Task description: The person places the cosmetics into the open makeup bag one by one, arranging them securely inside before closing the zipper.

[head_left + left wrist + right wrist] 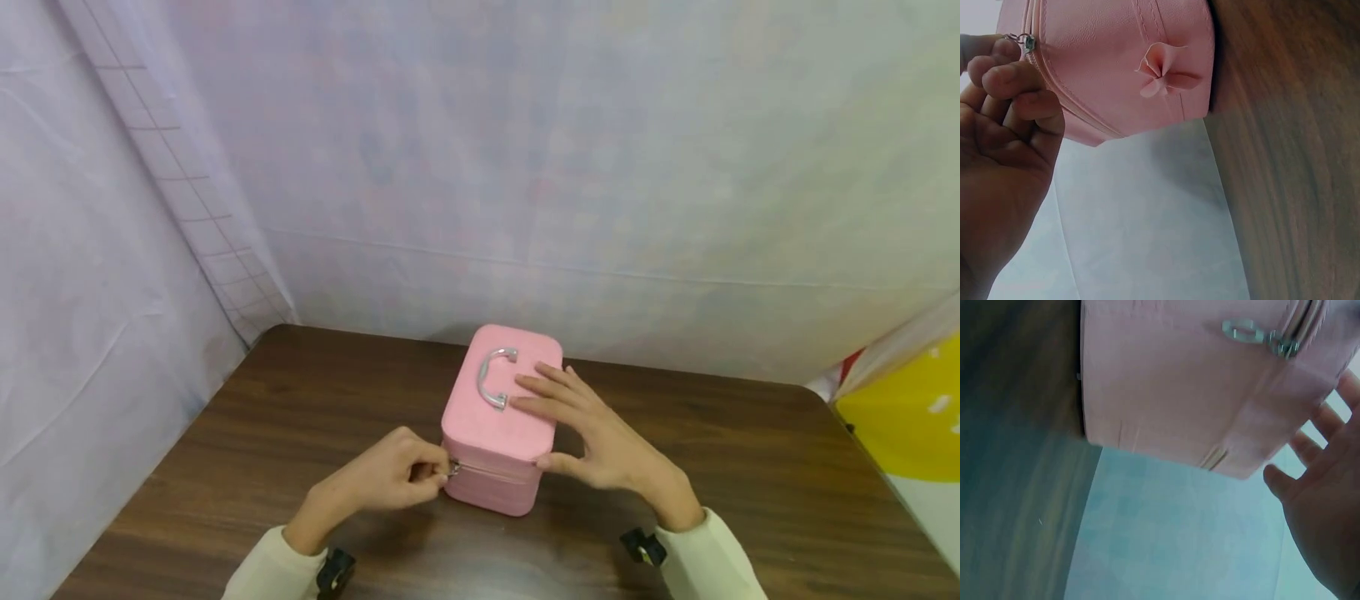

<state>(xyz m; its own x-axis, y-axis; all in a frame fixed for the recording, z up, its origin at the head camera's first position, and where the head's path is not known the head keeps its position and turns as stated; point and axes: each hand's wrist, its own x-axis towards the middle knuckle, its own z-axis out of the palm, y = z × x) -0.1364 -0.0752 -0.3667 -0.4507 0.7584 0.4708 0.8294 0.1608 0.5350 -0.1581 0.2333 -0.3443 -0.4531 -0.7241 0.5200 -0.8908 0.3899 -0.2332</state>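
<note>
A pink zip-up case (495, 383) with a silver handle (482, 379) on its lid stands on the wooden table. At its near left corner my left hand (393, 471) pinches a small metal zipper pull (1027, 41) between thumb and curled fingers. Spread over the right edge of the lid is my right hand (592, 433), fingers extended, with its thumb at the near right corner. A pink flower-shaped bow (1161, 70) decorates the front face in the left wrist view. In the right wrist view, another zipper pull (1260, 337) hangs from the zip.
Brown wood-grain table (322, 383) surrounds the case. Pale sheeting (562, 167) hangs right behind the table's back edge, and more white sheeting (90, 292) hangs on the left. Something yellow (911, 417) sits beyond the right edge.
</note>
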